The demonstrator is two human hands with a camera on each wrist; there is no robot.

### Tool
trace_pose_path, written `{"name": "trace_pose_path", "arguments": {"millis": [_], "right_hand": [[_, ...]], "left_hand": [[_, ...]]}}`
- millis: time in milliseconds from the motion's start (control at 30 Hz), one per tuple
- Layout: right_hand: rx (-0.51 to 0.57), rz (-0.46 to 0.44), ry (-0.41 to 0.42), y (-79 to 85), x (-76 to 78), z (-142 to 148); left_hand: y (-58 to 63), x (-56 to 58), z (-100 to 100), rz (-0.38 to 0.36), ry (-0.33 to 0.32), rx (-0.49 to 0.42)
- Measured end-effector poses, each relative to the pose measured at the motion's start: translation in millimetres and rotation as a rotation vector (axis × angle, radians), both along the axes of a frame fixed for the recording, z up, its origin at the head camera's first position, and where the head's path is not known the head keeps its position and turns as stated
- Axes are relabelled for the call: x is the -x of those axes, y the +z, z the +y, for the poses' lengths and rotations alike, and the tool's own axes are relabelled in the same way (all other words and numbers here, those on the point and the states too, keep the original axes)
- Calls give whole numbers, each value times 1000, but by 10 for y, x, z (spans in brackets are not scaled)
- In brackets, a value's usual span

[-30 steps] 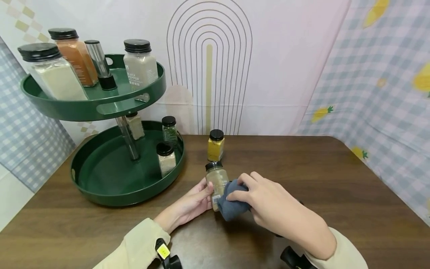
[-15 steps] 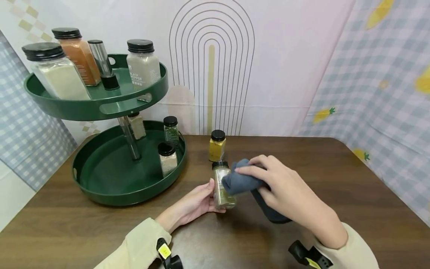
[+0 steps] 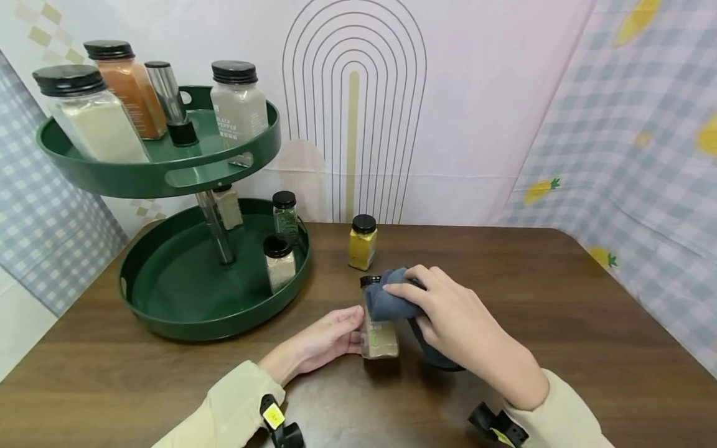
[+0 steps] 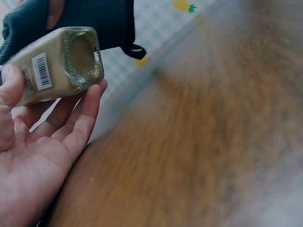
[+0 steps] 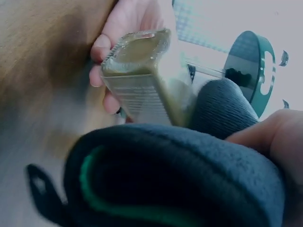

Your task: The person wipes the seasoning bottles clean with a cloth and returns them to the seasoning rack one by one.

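My left hand (image 3: 327,339) grips a clear square spice jar (image 3: 381,339) with a black lid and pale tan powder inside, held tilted above the table. In the left wrist view the jar's barcode label (image 4: 41,71) and clear base show, thumb on one side and fingers on the other. My right hand (image 3: 459,311) pinches a folded blue-grey cloth (image 3: 392,298), which lies against the upper part of the jar and hides much of it. From the right wrist, the cloth (image 5: 189,165) fills the foreground, a hanging loop at its edge.
A two-tier green tray stand (image 3: 213,333) is at left, bearing several jars and a steel grinder (image 3: 170,102). A jar of yellow powder (image 3: 362,246) stands just behind the held jar. Fabric backdrops (image 3: 448,124) hang behind the wooden table (image 3: 538,298).
The held jar has shifted slightly right and turned in my left hand. My right hand's cloth lifted up and right, then came back left onto the jar's upper part.
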State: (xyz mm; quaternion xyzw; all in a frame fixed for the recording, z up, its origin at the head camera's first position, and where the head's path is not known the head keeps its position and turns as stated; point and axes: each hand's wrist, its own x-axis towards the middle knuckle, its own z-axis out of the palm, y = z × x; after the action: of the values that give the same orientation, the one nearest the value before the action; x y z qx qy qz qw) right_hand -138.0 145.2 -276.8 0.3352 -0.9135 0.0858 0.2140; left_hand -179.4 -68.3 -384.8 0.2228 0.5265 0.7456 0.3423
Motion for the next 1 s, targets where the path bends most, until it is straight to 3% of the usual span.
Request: {"name": "trace_pose_path", "arguments": {"millis": [300, 500, 633, 867, 1000], "right_hand": [[-156, -118, 102, 42, -101, -24], [-230, -205, 168, 86, -155, 17], [-213, -255, 160, 150, -151, 112], [-21, -44, -20, 178, -63, 140], [89, 18, -106, 140, -14, 90]], "left_hand": [[60, 7, 10, -174, 92, -103], [63, 16, 3, -211, 122, -127], [57, 18, -1, -216, 112, -149], [61, 12, -8, -214, 99, -179], [72, 7, -15, -218, 55, -209]]}}
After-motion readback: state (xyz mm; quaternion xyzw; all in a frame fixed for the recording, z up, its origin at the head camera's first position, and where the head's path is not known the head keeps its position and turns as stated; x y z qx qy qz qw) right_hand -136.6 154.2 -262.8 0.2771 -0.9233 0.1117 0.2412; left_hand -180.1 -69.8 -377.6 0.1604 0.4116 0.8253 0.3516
